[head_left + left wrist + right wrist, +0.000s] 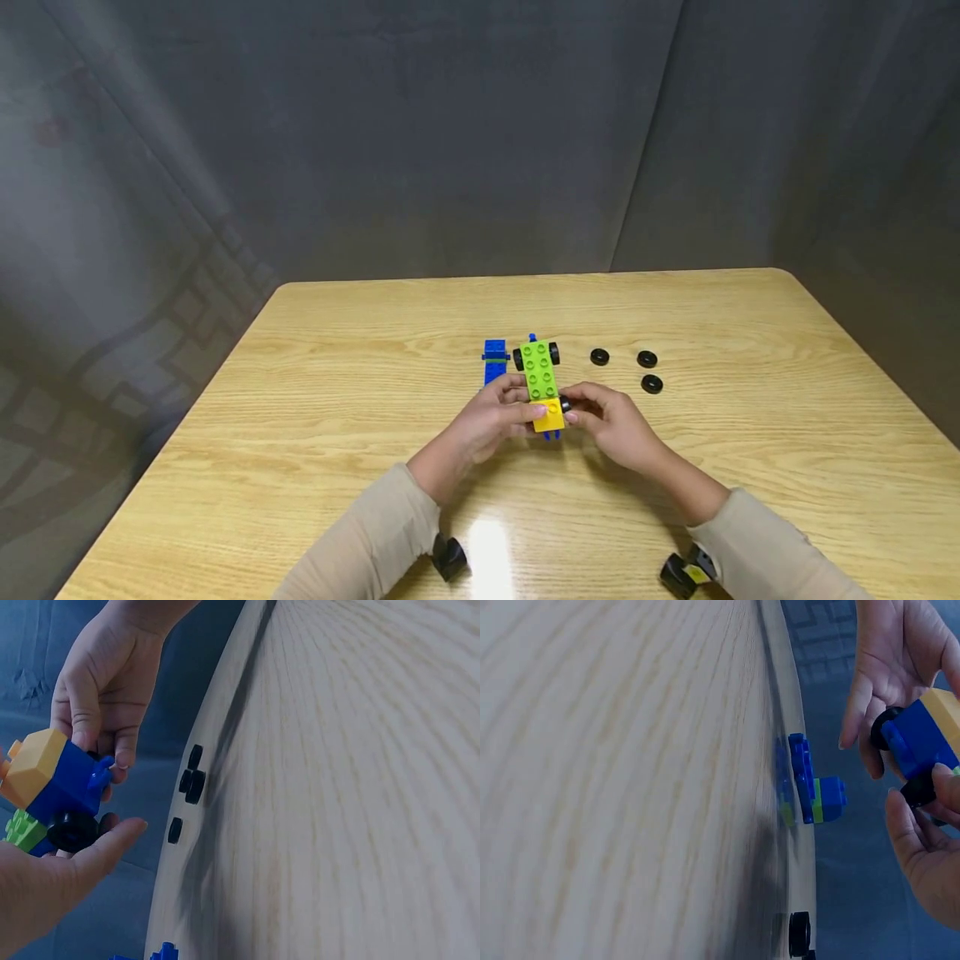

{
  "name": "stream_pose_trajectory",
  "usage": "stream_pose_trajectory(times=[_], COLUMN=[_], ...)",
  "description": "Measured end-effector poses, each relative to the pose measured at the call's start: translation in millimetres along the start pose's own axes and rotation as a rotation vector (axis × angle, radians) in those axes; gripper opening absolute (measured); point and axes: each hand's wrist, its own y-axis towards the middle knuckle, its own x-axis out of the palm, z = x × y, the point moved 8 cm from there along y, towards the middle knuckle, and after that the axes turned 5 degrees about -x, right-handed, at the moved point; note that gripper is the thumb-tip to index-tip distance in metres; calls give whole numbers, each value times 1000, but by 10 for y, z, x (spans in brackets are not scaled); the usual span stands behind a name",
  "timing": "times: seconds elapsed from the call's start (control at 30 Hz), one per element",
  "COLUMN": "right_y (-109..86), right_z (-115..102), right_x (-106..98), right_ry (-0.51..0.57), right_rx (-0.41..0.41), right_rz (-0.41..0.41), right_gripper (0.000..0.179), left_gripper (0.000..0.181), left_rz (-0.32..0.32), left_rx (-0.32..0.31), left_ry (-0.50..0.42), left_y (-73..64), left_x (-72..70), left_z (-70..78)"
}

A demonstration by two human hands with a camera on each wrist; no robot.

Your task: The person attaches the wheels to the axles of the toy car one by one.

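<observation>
A toy car [539,371] of building bricks, with a lime green studded plate, a yellow brick [549,415] at the near end and blue parts beneath, is held up over the table. My left hand [487,421] grips its near end from the left, thumb on the yellow brick. My right hand [618,423] pinches a black wheel [566,404] at the car's near right side, as the right wrist view also shows at the wheel [919,790]. Two wheels sit at the far end. In the left wrist view a near left wheel [73,831] shows beside the blue base.
A second blue brick piece [495,358] with a thin green layer lies on the wooden table [300,400], just behind and left of the car. Three loose black wheels [647,359] lie to the right. A dark curtain [450,150] hangs behind the table.
</observation>
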Motion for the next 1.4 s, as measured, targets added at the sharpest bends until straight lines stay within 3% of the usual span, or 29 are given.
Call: stream_pose_trajectory(times=[0.3, 0.63, 1.07, 1.4], right_y=[-37, -72, -103, -92], right_z=[-7, 9, -32, -72], right_x=[4, 27, 61, 156], right_ry=[-2, 23, 63, 5], right_rx=[16, 30, 53, 47], right_rz=[-31, -64, -69, -21], right_gripper=[25, 26, 36, 44], left_gripper=[34, 24, 12, 14], left_rz=[24, 146, 271, 357], left_rx=[-12, -36, 28, 25], left_ry=[33, 85, -17, -88], left_y=[17, 69, 86, 37], left_x=[-22, -96, -188, -210], left_z=[-12, -50, -31, -60])
